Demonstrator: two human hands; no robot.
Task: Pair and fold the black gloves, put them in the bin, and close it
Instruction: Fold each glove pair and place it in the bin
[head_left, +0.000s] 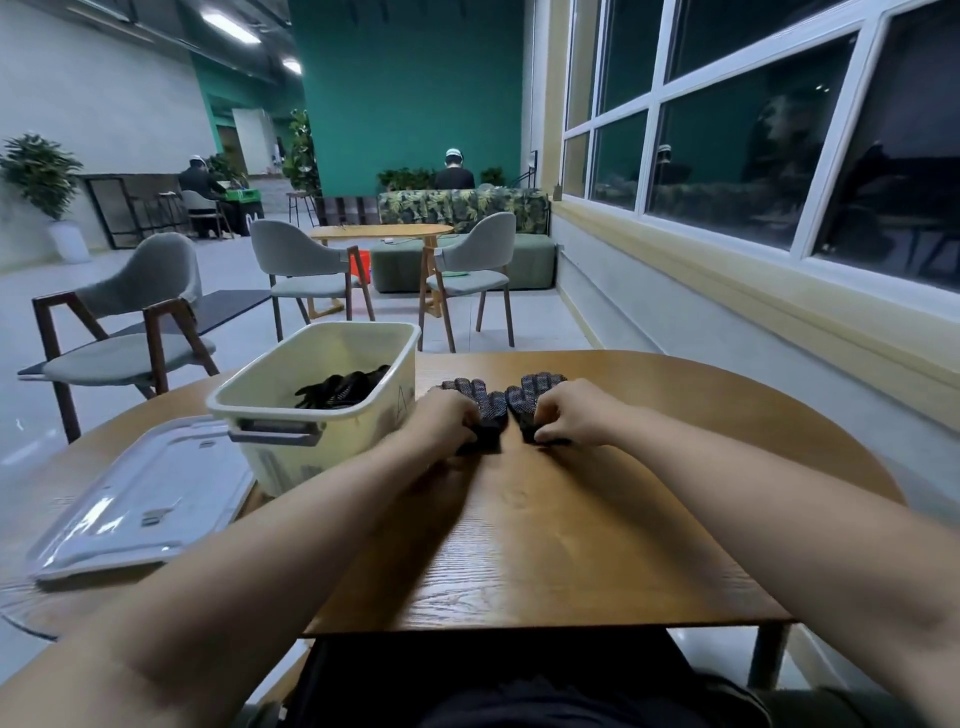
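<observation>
**A:** What lies nearest on the bench (545, 545)?

**B:** The clear lid (140, 499), flat at the near left and off its bin. Past it, both hands work mid-bench. The left hand (444, 418) has its fingers curled down and pinches the cuff end of the left glove (485, 410). The right hand (571, 413) pinches the cuff end of the right glove (525, 404) the same way.

**A:** And the gloves themselves?

**B:** They lie flat on the wood, side by side, dotted face up. Their inner edges touch or nearly touch; I cannot tell which.

**A:** What could go wrong from here?

**B:** I judge the pairing to be the weak spot. The knit looks limp. If one glove is lifted by its cuff alone, the fingers may flop and bunch. The two then won't stack edge to edge, and the fold comes out crooked. The dotted face might also cling to the other glove and drag it askew.

**A:** Which way do they point?

**B:** Fingertips point away from the person and cuffs toward them. Each long axis runs near to far, and the two splay slightly apart at the fingertip end.

**A:** And beyond?

**B:** The cream bin (291, 467) stands open just left of the gloves, with more black gloves (343, 392) heaped inside. Its wall sits close to the left hand, so a careless sweep could knock it.
</observation>
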